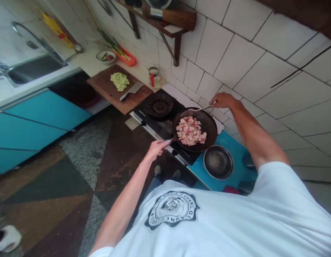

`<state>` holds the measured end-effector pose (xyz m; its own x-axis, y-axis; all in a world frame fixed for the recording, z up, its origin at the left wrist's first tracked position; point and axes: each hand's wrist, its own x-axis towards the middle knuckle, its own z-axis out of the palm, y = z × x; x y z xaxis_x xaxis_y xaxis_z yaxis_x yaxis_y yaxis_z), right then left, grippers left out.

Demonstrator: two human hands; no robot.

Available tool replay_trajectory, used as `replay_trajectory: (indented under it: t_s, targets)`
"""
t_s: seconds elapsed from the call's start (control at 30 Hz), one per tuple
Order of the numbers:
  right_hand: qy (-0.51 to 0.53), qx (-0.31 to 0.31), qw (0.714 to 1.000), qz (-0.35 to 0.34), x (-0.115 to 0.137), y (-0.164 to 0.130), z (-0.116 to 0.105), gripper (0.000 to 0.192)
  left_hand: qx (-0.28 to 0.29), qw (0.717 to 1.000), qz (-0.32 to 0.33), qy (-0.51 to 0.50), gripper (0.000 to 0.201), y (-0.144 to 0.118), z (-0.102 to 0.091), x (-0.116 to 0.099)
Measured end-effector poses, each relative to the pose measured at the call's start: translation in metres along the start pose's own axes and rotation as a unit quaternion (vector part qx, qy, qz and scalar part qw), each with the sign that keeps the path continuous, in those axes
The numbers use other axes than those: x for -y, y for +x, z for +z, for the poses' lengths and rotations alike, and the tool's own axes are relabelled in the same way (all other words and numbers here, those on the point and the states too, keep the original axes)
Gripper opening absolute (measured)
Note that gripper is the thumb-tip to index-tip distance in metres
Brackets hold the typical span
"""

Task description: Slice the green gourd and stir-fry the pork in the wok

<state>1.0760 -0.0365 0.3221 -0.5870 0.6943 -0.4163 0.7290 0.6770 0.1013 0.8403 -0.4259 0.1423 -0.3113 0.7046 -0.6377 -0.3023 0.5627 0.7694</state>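
A dark frying pan [212,130] sits over the near burner of the gas stove [165,126]. Pale pink chopped meat [190,131] lies in it, bunched toward the left side. My left hand [156,148] is closed around the pan's handle. Over the pan's far rim, my right hand [223,100] grips the end of a slotted spatula [199,109]. The spatula's head rests inside the pan at the edge of the meat.
Left of the stove, a wooden cutting board [101,82] bears sliced green vegetable [119,81] and a cleaver [131,90]. A second burner [160,105] stands beside the pan. An empty metal bowl [218,161] rests on the blue counter. A wooden shelf [154,19] juts from the tiled wall.
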Motion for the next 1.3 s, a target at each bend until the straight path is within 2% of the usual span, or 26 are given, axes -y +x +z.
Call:
replay_trajectory:
  t_s: [0.1,0.17,0.23,0.33,0.5,0.6,0.7,0.8,0.9,1.03,1.17,1.3]
  targets:
    - [-0.017,0.027,0.996,-0.078,0.049,0.024,-0.016,0.051,-0.002,1.0,-0.004,0.003,0.055,0.0,-0.001,0.0]
    - [-0.045,0.036,0.993,-0.104,0.075,0.013,-0.025,0.044,-0.002,1.0,-0.006,0.008,0.055,-0.001,-0.002,-0.001]
    - [-0.077,0.031,0.991,-0.107,0.089,-0.016,-0.03,0.037,0.005,1.0,-0.003,0.009,0.054,-0.001,-0.004,-0.001]
    - [-0.109,0.02,0.991,-0.08,0.087,-0.076,-0.028,0.032,0.021,1.0,0.0,0.013,0.053,0.0,-0.005,-0.001]
    - [-0.079,-0.022,0.997,-0.005,0.067,-0.171,0.0,0.031,0.043,0.998,0.006,0.038,0.052,-0.001,-0.009,-0.003]
    - [-0.051,-0.064,0.994,0.066,0.07,-0.223,0.019,0.037,0.082,0.995,0.007,0.062,0.052,0.002,-0.016,-0.006]
    - [-0.038,-0.072,0.986,0.142,0.097,-0.271,0.035,0.043,0.137,0.986,-0.011,0.094,0.052,0.009,-0.024,-0.014]
    - [-0.018,-0.035,0.978,0.204,0.145,-0.301,0.051,0.044,0.195,0.971,-0.027,0.133,0.045,0.017,-0.028,-0.025]
    - [0.011,0.018,0.972,0.233,0.203,-0.297,0.073,0.041,0.21,0.958,-0.026,0.194,0.037,0.021,-0.026,-0.033]
    - [0.044,0.027,0.955,0.291,0.262,-0.247,0.103,0.045,0.224,0.952,-0.008,0.209,0.034,0.018,-0.023,-0.033]
    - [0.067,0.004,0.933,0.353,0.282,-0.201,0.123,0.05,0.228,0.953,-0.005,0.197,0.031,0.012,-0.02,-0.027]
    - [0.089,-0.018,0.924,0.372,0.276,-0.194,0.13,0.051,0.226,0.957,-0.011,0.184,0.031,0.01,-0.017,-0.02]
